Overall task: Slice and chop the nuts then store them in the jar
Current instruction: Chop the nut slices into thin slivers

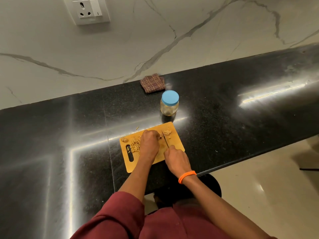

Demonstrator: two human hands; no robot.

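Slicing is partly done: pale nut slivers [135, 146] lie piled on the rectangular wooden cutting board [174, 135]. The right hand [176, 160] is clamped on the steel knife [165, 139]; the left hand [149, 142] pins uncut nuts [167, 132]. The blue-lidded clear jar [169, 102] is unopened.

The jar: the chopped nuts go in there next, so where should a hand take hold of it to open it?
Grip the blue lid from above and wrap the other hand around the clear body. The jar stands upright beyond the cutting board, lid on; the cloth lies behind it, so approach from the board side.
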